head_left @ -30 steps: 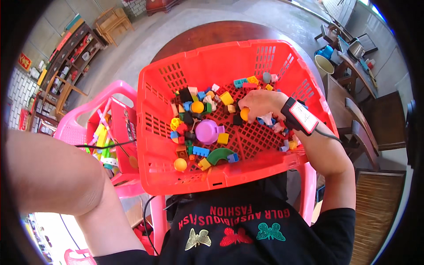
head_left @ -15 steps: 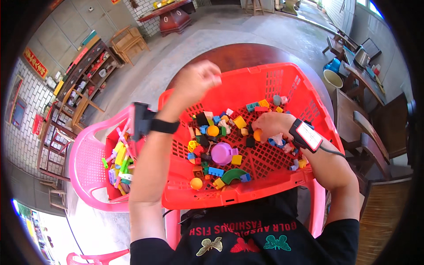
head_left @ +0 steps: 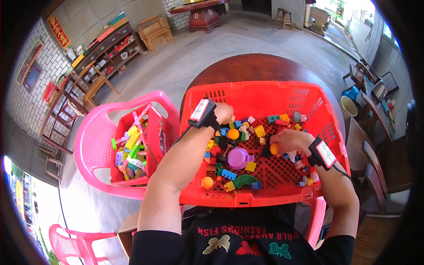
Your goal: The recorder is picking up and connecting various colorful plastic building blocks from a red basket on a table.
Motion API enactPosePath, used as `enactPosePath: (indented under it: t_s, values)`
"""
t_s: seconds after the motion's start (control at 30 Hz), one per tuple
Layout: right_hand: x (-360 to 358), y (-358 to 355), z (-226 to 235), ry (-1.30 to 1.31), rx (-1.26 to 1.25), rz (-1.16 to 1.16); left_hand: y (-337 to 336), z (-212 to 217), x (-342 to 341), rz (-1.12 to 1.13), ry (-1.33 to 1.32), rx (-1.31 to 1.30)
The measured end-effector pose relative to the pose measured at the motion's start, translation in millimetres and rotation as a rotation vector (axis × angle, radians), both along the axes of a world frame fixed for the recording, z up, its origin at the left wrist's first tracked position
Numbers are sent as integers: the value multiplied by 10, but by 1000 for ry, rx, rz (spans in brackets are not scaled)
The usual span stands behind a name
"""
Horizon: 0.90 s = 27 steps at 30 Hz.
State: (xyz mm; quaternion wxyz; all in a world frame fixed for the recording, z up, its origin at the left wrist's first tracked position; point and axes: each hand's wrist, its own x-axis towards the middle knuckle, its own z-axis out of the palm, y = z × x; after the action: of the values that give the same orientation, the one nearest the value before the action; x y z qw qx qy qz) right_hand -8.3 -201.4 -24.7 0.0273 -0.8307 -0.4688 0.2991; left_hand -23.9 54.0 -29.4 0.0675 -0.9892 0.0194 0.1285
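A red plastic basket (head_left: 265, 95) holds many loose toy blocks. My left hand (head_left: 224, 114) is over its far left part, above the pile, with the fingers curled down; what they hold, if anything, is hidden. My right hand (head_left: 292, 140) is low in the right half, its fingers closed against an orange ball (head_left: 274, 149). Between the hands lie a yellow block (head_left: 259, 131) and a black block (head_left: 266, 152). Closer to me are a purple cup (head_left: 237, 158), a green curved piece (head_left: 244, 181) and a blue block (head_left: 229, 174).
To the left, a pink plastic chair (head_left: 95, 145) carries a red box (head_left: 152, 152) of colourful toy pieces. A round dark wooden table (head_left: 247, 68) stands beyond the basket. Wooden furniture and a cream bucket (head_left: 349, 107) are on the right.
My left hand has come down from above the basket's far left side to the blocks inside. My right hand stays near the orange ball. The whole view has shifted.
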Motion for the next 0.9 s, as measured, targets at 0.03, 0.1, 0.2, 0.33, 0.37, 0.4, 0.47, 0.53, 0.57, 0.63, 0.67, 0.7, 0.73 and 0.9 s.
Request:
enactPosePath:
  t_s: [0.03,0.1,0.2,0.33,0.37,0.4,0.47,0.53,0.57,0.63,0.67,0.7,0.73,0.9]
  values:
    - [15,54,-29,19,18,9,66,16,-41,29,42,17]
    - [-14,38,48,30,-22,-36,99,-13,-10,-17,45,61]
    - [-5,5,57,2,-38,-17,73,5,-2,-49,20,96]
    - [-2,156,93,-5,-52,26,327,3,-14,9,-58,-36]
    - [4,64,100,-17,-29,-11,233,54,17,-38,-150,-191]
    - [12,-14,109,-31,-4,-45,134,104,50,-64,-160,-199]
    - [28,-158,138,-64,115,-104,-46,196,84,-147,-141,-688]
    - [162,57,-94,-94,517,-140,2,152,-49,-198,-38,-989]
    - [102,32,40,-23,616,-233,-129,127,-15,-228,38,-1134]
    - [35,75,198,44,742,-295,-290,22,-12,-255,144,-1335]
    - [32,117,229,94,776,-307,-308,-11,-30,-260,170,-1403]
    - [19,110,250,143,803,-331,-365,44,-77,-208,238,-1417]
    - [32,95,250,130,811,-324,-409,103,-111,-154,308,-1430]
    - [199,-13,110,-189,718,-242,-161,-12,-113,-275,155,-275]
